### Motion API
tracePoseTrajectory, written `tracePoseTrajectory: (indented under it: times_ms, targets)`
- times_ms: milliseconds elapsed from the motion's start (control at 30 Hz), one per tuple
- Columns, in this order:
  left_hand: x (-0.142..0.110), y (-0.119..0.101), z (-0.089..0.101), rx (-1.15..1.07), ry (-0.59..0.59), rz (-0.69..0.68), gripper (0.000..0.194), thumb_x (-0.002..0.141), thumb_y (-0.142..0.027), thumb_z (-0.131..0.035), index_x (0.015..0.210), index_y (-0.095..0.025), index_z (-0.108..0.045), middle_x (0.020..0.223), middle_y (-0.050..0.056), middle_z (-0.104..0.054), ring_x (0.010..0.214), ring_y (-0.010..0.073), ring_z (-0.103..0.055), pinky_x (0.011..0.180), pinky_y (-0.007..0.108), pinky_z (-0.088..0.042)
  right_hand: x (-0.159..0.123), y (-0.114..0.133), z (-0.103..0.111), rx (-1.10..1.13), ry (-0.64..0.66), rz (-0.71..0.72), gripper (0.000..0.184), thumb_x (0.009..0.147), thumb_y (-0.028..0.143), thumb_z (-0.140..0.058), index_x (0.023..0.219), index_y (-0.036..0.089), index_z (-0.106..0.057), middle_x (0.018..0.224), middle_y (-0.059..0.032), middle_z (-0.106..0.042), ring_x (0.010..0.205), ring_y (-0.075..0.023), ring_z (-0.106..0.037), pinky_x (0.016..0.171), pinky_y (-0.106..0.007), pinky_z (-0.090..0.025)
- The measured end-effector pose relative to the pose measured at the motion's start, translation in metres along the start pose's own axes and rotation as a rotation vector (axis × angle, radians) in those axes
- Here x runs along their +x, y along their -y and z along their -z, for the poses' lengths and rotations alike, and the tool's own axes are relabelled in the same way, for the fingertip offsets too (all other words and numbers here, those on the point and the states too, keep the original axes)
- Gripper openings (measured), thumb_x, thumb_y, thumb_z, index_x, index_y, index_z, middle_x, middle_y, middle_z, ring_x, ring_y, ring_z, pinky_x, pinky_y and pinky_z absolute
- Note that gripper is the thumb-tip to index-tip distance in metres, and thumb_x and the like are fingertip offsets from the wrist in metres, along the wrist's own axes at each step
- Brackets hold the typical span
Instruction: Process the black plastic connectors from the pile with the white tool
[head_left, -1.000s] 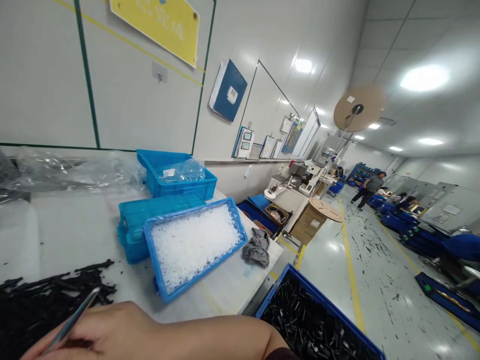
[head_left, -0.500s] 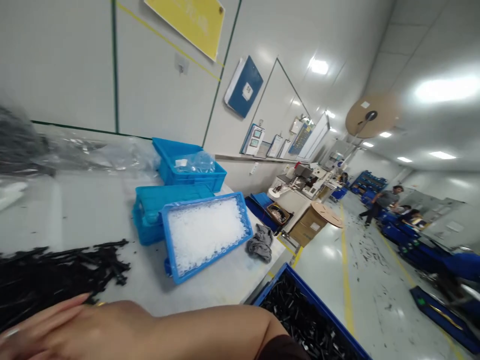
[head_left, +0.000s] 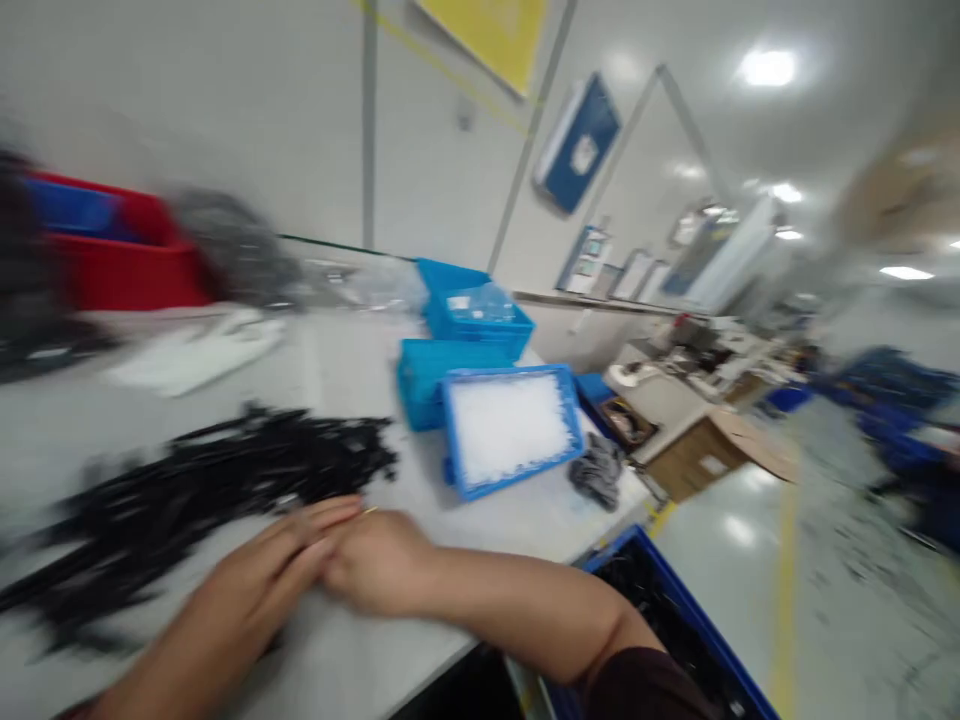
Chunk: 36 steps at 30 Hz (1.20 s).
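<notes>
Plastic tray [head_left: 517,476], cloth rag [head_left: 598,472] (matt)

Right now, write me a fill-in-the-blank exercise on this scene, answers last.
The loose heap beside the left hand is colored ____.
The contents of the blue tray are colored ____.
As pictured, the crumpled cloth lies to the ____ of the blue tray.
The blue thing at far left sits in a bin colored ____.
Answers: black; white; right; red.

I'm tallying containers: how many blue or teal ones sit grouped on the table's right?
3: a back bin holding clear plastic, a teal bin before it, and a blue tray of white pieces beside the cloth. Others may be hidden.
</notes>
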<state>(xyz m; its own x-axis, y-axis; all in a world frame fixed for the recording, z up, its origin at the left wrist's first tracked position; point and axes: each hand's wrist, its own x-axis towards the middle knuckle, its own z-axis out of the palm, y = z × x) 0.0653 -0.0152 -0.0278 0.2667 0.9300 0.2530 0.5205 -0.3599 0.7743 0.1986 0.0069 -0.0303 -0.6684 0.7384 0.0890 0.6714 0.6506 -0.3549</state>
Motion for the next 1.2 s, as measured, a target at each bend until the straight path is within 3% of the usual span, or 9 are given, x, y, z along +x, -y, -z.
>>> tracePoseTrajectory:
  times_ms: [100,300,467,567,700,833,967,1067,1200]
  targets:
    - [-0.005,-0.007,0.014,-0.061,0.008,0.024,0.043,0.087,-0.043,-0.033,0.112,-0.018,-0.058,0.116,0.006,-0.059,0.109,0.0208,-0.054,0.1,0.035,-0.04,-0.008,0.0,0.012,0.105,-0.094,0.014,0.017,0.088,0.021,-0.049,0.097,0.015,-0.062,0.103,-0.0073,-0.063,0.094,-0.0183,-0.058,0.079,-0.026,-0.044]
    - [-0.002,-0.017,0.03,0.007,-0.262,0.058,0.03,0.089,-0.031,-0.039,0.105,-0.015,-0.058,0.106,0.008,-0.061,0.095,0.0169,-0.057,0.085,0.029,-0.047,-0.005,-0.009,0.017,0.514,-0.229,-0.038,0.035,0.093,0.037,-0.033,0.077,0.016,-0.057,0.07,-0.0024,-0.058,0.066,-0.0151,-0.054,0.063,-0.024,-0.042]
    - [-0.005,-0.026,0.029,0.08,0.004,0.09,0.016,0.084,-0.03,-0.053,0.093,-0.019,-0.061,0.082,-0.001,-0.064,0.077,0.0137,-0.057,0.071,0.024,-0.043,-0.006,-0.012,0.025,0.811,-0.225,-0.081,0.039,0.091,0.046,-0.034,0.083,0.016,-0.058,0.06,0.0007,-0.051,0.053,-0.0126,-0.049,0.05,-0.022,-0.038]
    - [-0.003,-0.024,0.033,0.037,0.07,0.119,0.017,0.087,-0.027,-0.047,0.085,-0.018,-0.062,0.076,-0.002,-0.063,0.069,0.0115,-0.056,0.064,0.021,-0.04,-0.008,-0.014,0.029,0.675,-0.22,-0.042,0.043,0.092,0.046,-0.034,0.071,0.017,-0.057,0.056,0.0008,-0.05,0.051,-0.0124,-0.047,0.049,-0.022,-0.035]
    - [-0.003,-0.022,0.052,0.04,-0.067,0.15,0.022,0.089,-0.028,-0.043,0.083,-0.017,-0.062,0.072,-0.001,-0.061,0.068,0.0119,-0.055,0.064,0.021,-0.039,-0.015,-0.01,0.037,0.301,-0.388,0.087,0.044,0.093,0.041,-0.037,0.057,0.018,-0.049,0.051,0.001,-0.046,0.049,-0.0124,-0.044,0.049,-0.024,-0.032]
    - [-0.008,-0.032,0.068,0.143,-0.007,0.106,0.022,0.088,-0.028,-0.045,0.084,-0.017,-0.064,0.076,0.0,-0.063,0.07,0.0129,-0.056,0.067,0.022,-0.041,-0.02,-0.001,0.044,0.018,-0.575,0.29,0.023,0.092,0.033,-0.044,0.094,0.017,-0.06,0.08,-0.0075,-0.061,0.078,-0.0206,-0.055,0.071,-0.034,-0.042]
    - [-0.011,-0.04,0.072,0.156,0.171,-0.007,0.021,0.089,-0.026,-0.046,0.09,-0.017,-0.065,0.079,0.001,-0.064,0.074,0.0127,-0.057,0.071,0.021,-0.041,-0.018,-0.001,0.037,-0.147,-0.448,0.353,0.032,0.095,0.031,-0.037,0.119,0.016,-0.052,0.089,-0.0099,-0.061,0.084,-0.0228,-0.056,0.074,-0.036,-0.044]
    - [-0.012,-0.034,0.077,0.172,0.208,0.063,0.02,0.088,-0.025,-0.047,0.099,-0.019,-0.063,0.084,0.001,-0.064,0.075,0.0122,-0.058,0.068,0.019,-0.042,-0.016,-0.007,0.03,-0.108,-0.369,0.285,0.032,0.097,0.027,-0.03,0.116,0.016,-0.053,0.081,-0.007,-0.061,0.069,-0.0187,-0.057,0.059,-0.028,-0.044]
    - [-0.015,-0.021,0.077,0.436,0.358,0.161,0.024,0.072,-0.005,-0.054,0.087,-0.019,-0.067,0.092,0.003,-0.062,0.082,0.0158,-0.058,0.069,0.021,-0.043,-0.015,-0.011,0.031,0.072,-0.345,0.168,0.026,0.094,0.026,-0.031,0.107,0.017,-0.052,0.089,-0.008,-0.06,0.079,-0.0197,-0.059,0.065,-0.029,-0.046]
